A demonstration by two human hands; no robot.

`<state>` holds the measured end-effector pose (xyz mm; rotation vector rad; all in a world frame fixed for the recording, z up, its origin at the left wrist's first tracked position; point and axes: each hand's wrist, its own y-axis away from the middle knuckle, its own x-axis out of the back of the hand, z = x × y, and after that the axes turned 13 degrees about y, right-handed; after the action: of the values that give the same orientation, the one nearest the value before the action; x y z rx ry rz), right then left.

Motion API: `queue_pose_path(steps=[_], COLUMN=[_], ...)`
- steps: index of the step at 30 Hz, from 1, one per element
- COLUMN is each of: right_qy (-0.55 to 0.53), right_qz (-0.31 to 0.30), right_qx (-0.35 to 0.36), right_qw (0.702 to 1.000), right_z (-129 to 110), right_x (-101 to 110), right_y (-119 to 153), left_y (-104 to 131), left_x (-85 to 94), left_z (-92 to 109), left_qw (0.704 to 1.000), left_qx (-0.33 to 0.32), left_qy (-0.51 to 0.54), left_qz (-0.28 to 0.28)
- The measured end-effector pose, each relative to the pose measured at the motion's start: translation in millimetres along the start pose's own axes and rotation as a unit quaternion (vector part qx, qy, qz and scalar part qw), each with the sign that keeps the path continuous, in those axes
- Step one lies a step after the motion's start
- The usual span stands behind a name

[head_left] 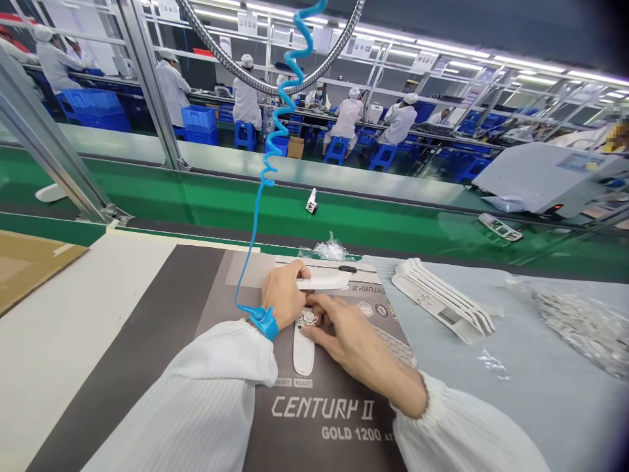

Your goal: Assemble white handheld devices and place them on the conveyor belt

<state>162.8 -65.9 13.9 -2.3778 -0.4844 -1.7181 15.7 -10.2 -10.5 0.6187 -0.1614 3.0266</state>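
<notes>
White sleeves (216, 387): the printed cardboard (304, 453) is overlapped by the cuffs.
Left hand (282, 295): bent fingers are set at the long white casing's (328, 282) near end; their grip cannot be told.
Right hand (351, 331): thumb and forefinger are curled narrowly beside the small white casing (303, 357); any pinch cannot be told.
Small white casing: laid on the cardboard; probably light, stiff, slick; best held by its side edges, sparing the fragile-looking insert.

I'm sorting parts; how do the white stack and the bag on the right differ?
The stack is a few long panels nested neatly together; the bag holds many small pieces in a jumble. The stack lies bare, while the bag wraps its pieces in clear plastic. Both hold pale parts.
</notes>
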Motion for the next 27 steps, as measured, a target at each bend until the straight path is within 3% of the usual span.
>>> queue_pose_path(steps=[4,8,12,16,18,20,22,24,27], right_qy=[0.112,0.26,0.278,0.171,0.037,-0.146,-0.344,-0.508,-0.636], right_qz=[0.063,0.128,0.155,0.137,0.125,0.067,-0.043,-0.126,-0.14], right_qx=[0.035,0.081,0.052,0.026,-0.033,-0.087,-0.08,-0.04,-0.026], right_qw=[0.991,0.954,0.947,0.975,0.991,0.983,0.935,0.851,0.759], right_z=[-1,-3,-7,-5,-1,4,7,8,7], right_x=[-13,-22,-26,-20,-10,0,6,6,-4], right_y=[2,7,9,8,2,-7,-20,-33,-46], left_y=[-1,-1,-2,-4,-6,-7,-9,-11,-12], left_x=[-0.6,-0.9,-0.9,0.4,2.9,6.9,11.7,16.1,19.9], left_z=[-2,-3,-5,-6,-4,-1,1,1,0], left_qw=[1.0,1.0,1.0,0.998,0.995,0.989,0.98,0.975,0.979], left_qx=[-0.002,-0.006,-0.003,0.0,0.004,0.016,0.03,0.031,0.01], left_qy=[0.007,0.009,0.023,0.064,0.097,0.143,0.188,0.211,0.196], left_qz=[0.002,0.008,0.014,0.025,0.036,0.045,0.051,0.055,0.059])
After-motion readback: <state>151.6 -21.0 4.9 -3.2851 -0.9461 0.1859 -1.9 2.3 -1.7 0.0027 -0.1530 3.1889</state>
